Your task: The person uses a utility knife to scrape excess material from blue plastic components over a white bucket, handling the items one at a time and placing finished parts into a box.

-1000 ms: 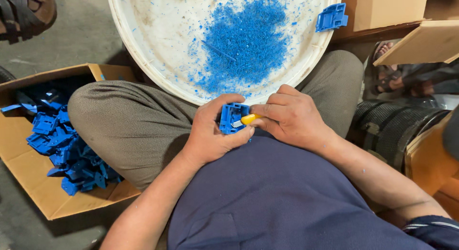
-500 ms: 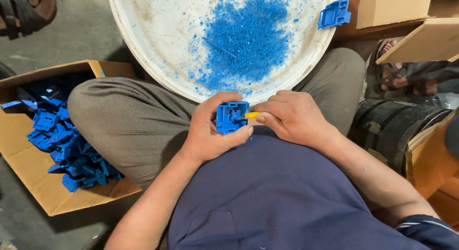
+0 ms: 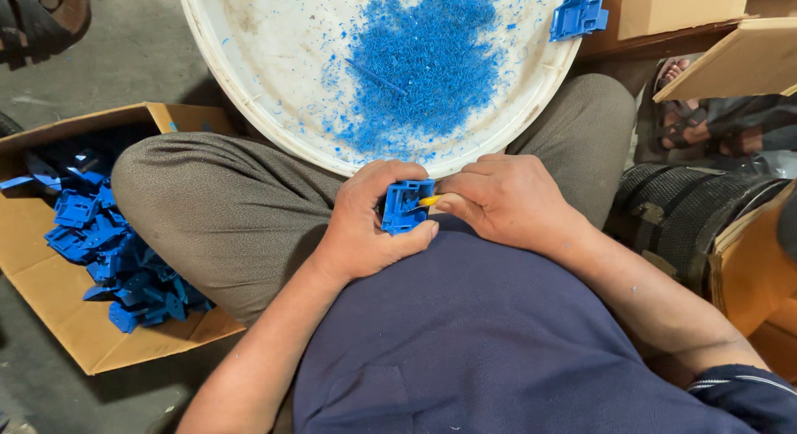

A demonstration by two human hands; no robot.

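Left hand [image 3: 365, 226] clamped around a small blue moulded plastic part [image 3: 405, 206], held over the lap just below the round white tray [image 3: 249, 93] of blue shavings [image 3: 423, 60], right hand [image 3: 498, 197] pinched shut on a yellow-tipped tool [image 3: 429, 201] touching the part's edge, cardboard box [image 3: 50, 293] of similar blue parts on the left.

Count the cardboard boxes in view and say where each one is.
3, perhaps more hidden: open cardboard box of blue parts at left; a closed box at top right; another box at the right edge.

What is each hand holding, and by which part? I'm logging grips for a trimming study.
Left hand holds a blue part by its sides, thumb below. Right hand pinches a yellow tool; only its tip shows.
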